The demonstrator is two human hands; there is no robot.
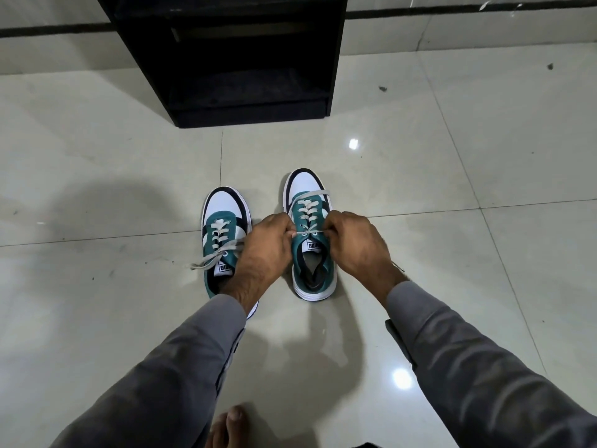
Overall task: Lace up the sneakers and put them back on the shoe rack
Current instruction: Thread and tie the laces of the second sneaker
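Two teal-and-white sneakers (292, 234) on tile; both hands (310, 244) pinching right sneaker's laces (308, 211)

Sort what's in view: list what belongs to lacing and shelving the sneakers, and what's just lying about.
Belongs to the job:
- right sneaker, its lace ends pulled by the left hand and right hand
- left sneaker, laces lying loose
- black shoe rack

Just lying about:
- dark specks on the tiled floor
- bare foot
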